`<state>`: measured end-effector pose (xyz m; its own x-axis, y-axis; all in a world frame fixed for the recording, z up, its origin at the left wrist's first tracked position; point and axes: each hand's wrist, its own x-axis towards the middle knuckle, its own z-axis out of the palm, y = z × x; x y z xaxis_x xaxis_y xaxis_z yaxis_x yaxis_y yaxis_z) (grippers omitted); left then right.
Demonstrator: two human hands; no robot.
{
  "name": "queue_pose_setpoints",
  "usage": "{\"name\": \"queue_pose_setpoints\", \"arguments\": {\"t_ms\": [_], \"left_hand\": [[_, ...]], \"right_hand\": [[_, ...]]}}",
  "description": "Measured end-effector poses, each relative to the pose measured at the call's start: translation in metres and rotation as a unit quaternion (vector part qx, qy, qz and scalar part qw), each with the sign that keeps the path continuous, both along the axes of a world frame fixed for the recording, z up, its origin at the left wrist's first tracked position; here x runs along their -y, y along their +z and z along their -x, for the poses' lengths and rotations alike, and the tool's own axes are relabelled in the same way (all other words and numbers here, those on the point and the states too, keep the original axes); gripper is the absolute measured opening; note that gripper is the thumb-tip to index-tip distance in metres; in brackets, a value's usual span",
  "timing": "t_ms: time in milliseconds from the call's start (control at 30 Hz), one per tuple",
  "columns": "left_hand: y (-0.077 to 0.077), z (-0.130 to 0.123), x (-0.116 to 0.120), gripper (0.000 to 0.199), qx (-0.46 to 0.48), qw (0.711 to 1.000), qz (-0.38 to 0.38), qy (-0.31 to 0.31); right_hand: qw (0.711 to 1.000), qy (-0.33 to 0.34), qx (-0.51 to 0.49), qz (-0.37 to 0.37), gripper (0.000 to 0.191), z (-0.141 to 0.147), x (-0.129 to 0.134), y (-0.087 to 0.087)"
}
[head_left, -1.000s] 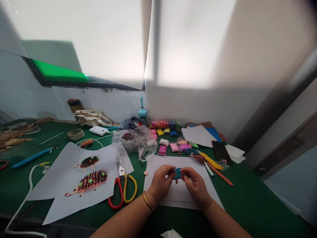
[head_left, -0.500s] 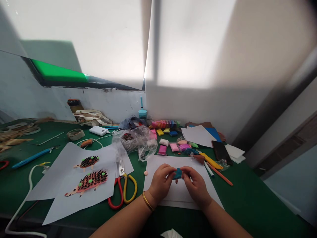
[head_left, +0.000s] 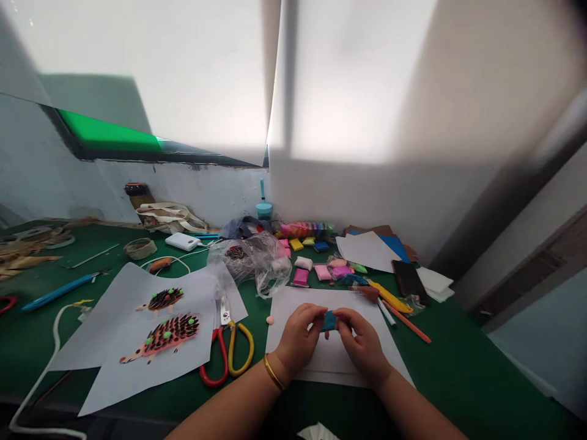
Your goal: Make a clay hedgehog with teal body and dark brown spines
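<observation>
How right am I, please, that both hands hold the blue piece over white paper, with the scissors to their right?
Only the side is wrong: in the head view, the left hand and right hand do hold the blue piece over white paper, but the scissors lie to their left.

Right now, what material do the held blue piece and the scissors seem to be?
Blue piece: perhaps matte clay, by its dull colour; hard to tell. Scissors: likely polished metal, by the silvery shine; handles probably smooth plastic, evenly coloured.
</observation>
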<state>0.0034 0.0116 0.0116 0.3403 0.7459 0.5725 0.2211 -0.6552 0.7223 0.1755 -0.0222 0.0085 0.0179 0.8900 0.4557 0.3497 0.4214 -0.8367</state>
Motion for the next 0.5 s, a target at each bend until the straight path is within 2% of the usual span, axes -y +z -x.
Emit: {"name": "queue_pose_setpoints", "arguments": {"t_ms": [133,300,400,500], "left_hand": [[-0.0012,0.0014,-0.0009,0.018,-0.039,0.999,0.019,-0.003],[-0.0005,-0.0011,0.0004,0.002,-0.046,0.997,0.049,0.023],[-0.0005,-0.0021,0.0012,0.005,-0.042,0.998,0.043,0.021],[-0.0005,-0.0010,0.0011,0.018,-0.038,0.999,0.018,0.008]], "right_hand": [[1.000,-0.006,0.004,-0.011,0.018,0.0002,0.0001,0.0009],[1.000,-0.016,0.020,-0.015,0.019,-0.0008,-0.0007,-0.0020],[1.000,-0.014,0.023,-0.014,0.020,-0.0008,-0.0006,-0.0019],[1.000,-0.016,0.019,-0.015,0.020,-0.0002,-0.0002,-0.0002]]}}
